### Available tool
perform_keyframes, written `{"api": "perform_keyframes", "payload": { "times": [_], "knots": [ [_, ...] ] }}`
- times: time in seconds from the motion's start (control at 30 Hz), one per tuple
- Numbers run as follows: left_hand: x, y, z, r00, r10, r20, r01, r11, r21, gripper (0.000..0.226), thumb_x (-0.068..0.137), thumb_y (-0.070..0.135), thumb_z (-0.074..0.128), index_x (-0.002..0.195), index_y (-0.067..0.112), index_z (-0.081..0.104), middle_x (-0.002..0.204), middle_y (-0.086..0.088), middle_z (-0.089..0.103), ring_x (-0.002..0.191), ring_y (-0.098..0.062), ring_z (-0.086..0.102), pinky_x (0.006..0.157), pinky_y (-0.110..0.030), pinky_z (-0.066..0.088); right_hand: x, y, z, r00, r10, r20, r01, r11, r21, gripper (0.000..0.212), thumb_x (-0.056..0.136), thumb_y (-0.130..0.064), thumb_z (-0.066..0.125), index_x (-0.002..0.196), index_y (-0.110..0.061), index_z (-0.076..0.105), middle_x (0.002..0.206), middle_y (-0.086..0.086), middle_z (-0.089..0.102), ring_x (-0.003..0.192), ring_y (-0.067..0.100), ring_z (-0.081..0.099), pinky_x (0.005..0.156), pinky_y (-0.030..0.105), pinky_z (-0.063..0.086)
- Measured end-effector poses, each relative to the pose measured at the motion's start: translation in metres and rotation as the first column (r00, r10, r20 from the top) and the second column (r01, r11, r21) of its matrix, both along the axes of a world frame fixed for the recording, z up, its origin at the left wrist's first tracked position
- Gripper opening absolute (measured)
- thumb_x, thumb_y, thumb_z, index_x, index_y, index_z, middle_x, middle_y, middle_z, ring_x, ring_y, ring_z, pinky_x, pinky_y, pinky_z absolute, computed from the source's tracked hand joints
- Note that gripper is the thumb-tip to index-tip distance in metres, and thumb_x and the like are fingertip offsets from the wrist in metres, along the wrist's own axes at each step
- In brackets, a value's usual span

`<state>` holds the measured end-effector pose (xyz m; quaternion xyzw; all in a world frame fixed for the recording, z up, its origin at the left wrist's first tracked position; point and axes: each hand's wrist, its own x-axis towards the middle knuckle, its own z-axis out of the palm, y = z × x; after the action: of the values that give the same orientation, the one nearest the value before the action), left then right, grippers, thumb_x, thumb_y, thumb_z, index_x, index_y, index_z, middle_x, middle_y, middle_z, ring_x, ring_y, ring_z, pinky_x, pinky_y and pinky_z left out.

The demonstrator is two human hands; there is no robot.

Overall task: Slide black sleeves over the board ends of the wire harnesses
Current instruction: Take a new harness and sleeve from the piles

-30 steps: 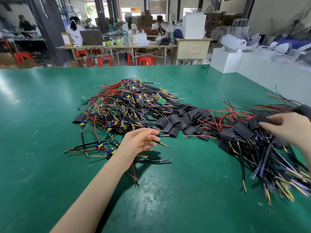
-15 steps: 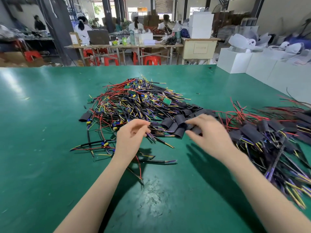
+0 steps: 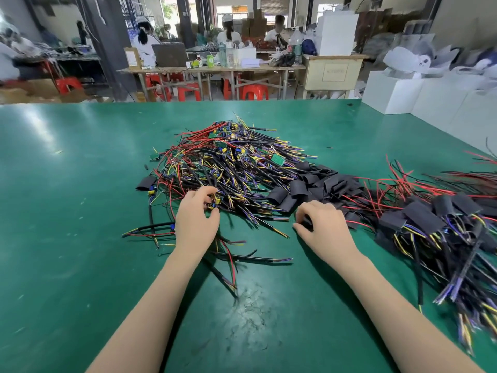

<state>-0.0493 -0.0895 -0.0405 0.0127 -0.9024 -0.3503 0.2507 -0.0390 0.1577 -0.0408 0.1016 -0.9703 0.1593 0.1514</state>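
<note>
Green workbench (image 3: 80, 238), busy workshop behind. Your left hand (image 3: 197, 224) pinches board end (image 3: 213, 204) of harness at near edge of unsleeved pile (image 3: 228, 170); wires trail away up-left into tangle. Your right hand (image 3: 320, 230), just right of it, curls round black sleeve (image 3: 305, 221), probably one, mostly hidden by fingers. Sleeve lies right of board, near. Loose sleeves (image 3: 309, 188) flat, matte. Finished bundle (image 3: 430, 224) far right.
</note>
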Motion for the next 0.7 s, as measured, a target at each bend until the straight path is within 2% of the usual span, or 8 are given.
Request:
{"api": "perform_keyframes", "payload": {
  "times": [0.1,0.2,0.3,0.4,0.47,0.57,0.63,0.7],
  "knots": [
    [-0.003,0.0,0.0,0.999,0.0,-0.052,0.003,0.998,0.056,0.03,0.084,0.002,0.067,0.111,0.014,0.068,0.093,-0.005,0.063,0.08,-0.015,0.056,0.079,-0.022,0.041,0.0,0.002,0.004,1.0,-0.015,-0.002,0.015,0.997,-0.076,0.013,0.078,-0.02,0.07,0.083,-0.015,0.059,0.087,0.0,0.06,0.086,0.027,0.056,0.079,0.038,0.042],
    [-0.003,0.0,-0.001,0.996,-0.007,-0.087,0.018,0.992,0.127,0.021,0.084,-0.001,0.067,0.102,0.01,0.068,0.086,-0.002,0.066,0.073,-0.007,0.058,0.071,-0.005,0.04,0.003,0.004,0.006,1.0,-0.011,-0.023,0.006,0.981,-0.192,0.014,0.075,-0.009,0.069,0.086,-0.013,0.061,0.089,0.003,0.06,0.083,0.027,0.057,0.078,0.039,0.045],
    [-0.002,-0.001,0.0,0.994,-0.001,-0.11,0.023,0.98,0.199,0.016,0.085,-0.003,0.066,0.093,0.01,0.066,0.081,0.002,0.067,0.075,0.003,0.059,0.068,0.001,0.038,0.005,0.003,0.006,0.998,-0.009,-0.056,-0.004,0.972,-0.234,0.016,0.075,-0.006,0.068,0.089,-0.013,0.064,0.091,0.004,0.061,0.083,0.027,0.058,0.075,0.036,0.046],
    [-0.001,-0.002,0.002,0.99,0.026,-0.139,0.006,0.975,0.223,0.014,0.086,0.0,0.066,0.09,0.013,0.068,0.079,0.009,0.066,0.074,0.005,0.06,0.069,0.0,0.041,0.008,0.004,0.006,0.998,-0.025,-0.054,0.014,0.981,-0.192,0.014,0.076,-0.012,0.069,0.089,-0.015,0.067,0.09,0.003,0.063,0.084,0.026,0.059,0.073,0.034,0.044],
    [0.0,-0.002,0.004,0.984,0.046,-0.171,-0.005,0.973,0.231,0.013,0.087,0.002,0.067,0.088,0.015,0.069,0.077,0.013,0.066,0.073,0.005,0.061,0.069,-0.002,0.043,0.009,0.005,0.005,0.998,-0.051,-0.045,0.045,0.991,-0.125,0.017,0.077,-0.021,0.071,0.093,-0.019,0.069,0.092,0.001,0.064,0.089,0.025,0.059,0.077,0.035,0.044],
    [0.003,-0.002,0.011,0.967,0.043,-0.253,0.019,0.971,0.238,0.013,0.089,0.004,0.065,0.088,0.017,0.068,0.079,0.01,0.068,0.073,0.0,0.063,0.073,-0.011,0.048,0.008,0.005,0.005,0.995,-0.089,-0.046,0.088,0.996,-0.026,0.022,0.08,-0.032,0.069,0.1,-0.023,0.068,0.095,-0.001,0.066,0.095,0.023,0.058,0.082,0.035,0.043],
    [0.006,-0.002,0.016,0.941,0.027,-0.337,0.041,0.98,0.193,0.011,0.09,0.003,0.064,0.09,0.013,0.068,0.082,0.005,0.068,0.075,-0.009,0.064,0.074,-0.015,0.048,0.007,0.006,0.006,0.993,-0.104,-0.047,0.105,0.994,0.021,0.026,0.08,-0.04,0.068,0.101,-0.025,0.068,0.095,-0.002,0.068,0.095,0.024,0.057,0.082,0.034,0.042],
    [0.009,0.0,0.02,0.899,-0.023,-0.436,0.057,0.996,0.064,0.009,0.091,0.0,0.062,0.093,0.007,0.067,0.086,-0.001,0.067,0.078,-0.017,0.062,0.076,-0.02,0.047,0.007,0.006,0.006,0.992,-0.116,-0.041,0.118,0.992,0.044,0.031,0.079,-0.048,0.068,0.102,-0.026,0.068,0.094,-0.002,0.069,0.094,0.024,0.057,0.081,0.033,0.041]
  ]
}}
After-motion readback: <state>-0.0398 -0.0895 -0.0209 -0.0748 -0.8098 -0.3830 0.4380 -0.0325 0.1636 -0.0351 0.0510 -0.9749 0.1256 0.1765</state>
